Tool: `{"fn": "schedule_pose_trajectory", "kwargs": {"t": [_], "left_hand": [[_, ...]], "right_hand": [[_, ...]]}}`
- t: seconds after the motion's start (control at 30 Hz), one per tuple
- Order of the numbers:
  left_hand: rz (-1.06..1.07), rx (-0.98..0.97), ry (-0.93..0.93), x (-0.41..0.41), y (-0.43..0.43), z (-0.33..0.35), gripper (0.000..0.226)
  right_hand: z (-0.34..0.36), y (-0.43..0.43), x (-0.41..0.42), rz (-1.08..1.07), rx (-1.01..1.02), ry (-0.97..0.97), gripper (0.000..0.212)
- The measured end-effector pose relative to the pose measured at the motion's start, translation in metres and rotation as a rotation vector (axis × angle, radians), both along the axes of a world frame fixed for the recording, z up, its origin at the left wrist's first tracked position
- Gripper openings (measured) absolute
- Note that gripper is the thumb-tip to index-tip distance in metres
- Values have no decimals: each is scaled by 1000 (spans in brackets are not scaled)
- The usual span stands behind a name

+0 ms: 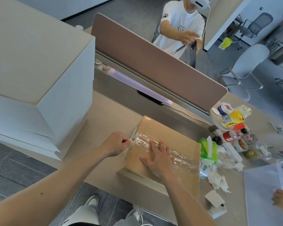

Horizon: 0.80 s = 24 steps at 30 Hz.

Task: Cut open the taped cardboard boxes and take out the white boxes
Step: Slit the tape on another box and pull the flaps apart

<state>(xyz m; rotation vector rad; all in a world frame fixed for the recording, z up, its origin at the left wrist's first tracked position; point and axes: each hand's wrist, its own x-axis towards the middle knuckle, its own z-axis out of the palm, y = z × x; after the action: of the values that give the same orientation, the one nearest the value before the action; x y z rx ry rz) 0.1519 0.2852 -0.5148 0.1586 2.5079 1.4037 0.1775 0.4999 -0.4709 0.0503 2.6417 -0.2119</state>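
Cutter point(132, 139) mostly buried in our left grip point(119, 143), fist curled tight, tip at tape point(143, 139); right grip point(158, 158) flat, fingers spread on box point(155, 126).

The left forearm point(55, 173) reaches in from the lower left, bare and stretched forward. The left hand point(117, 143) is a fist, its fingers curled round a small cutter point(132, 139). The right forearm point(186, 198) comes up from the bottom edge. The right hand point(158, 158) lies palm down with its fingers straight and slightly spread, apart from the left.
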Motion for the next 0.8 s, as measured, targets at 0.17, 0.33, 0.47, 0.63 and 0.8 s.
{"fn": "schedule_pose_trajectory", "kwargs": {"t": [0.17,0.33,0.47,0.63,0.8], "left_hand": [[0,-18,-10,3,1,3,53],[5,-43,-5,6,2,5,54],[9,-73,-6,9,3,4,54],[16,-101,1,12,3,5,54],[-12,-145,34,15,4,9,51]], "right_hand": [[0,0,0,-8,-13,7,87],[1,0,1,-6,-10,11,88],[0,0,1,-11,-15,9,88],[-1,1,1,-2,-3,17,88],[-2,1,1,0,6,12,88]]}}
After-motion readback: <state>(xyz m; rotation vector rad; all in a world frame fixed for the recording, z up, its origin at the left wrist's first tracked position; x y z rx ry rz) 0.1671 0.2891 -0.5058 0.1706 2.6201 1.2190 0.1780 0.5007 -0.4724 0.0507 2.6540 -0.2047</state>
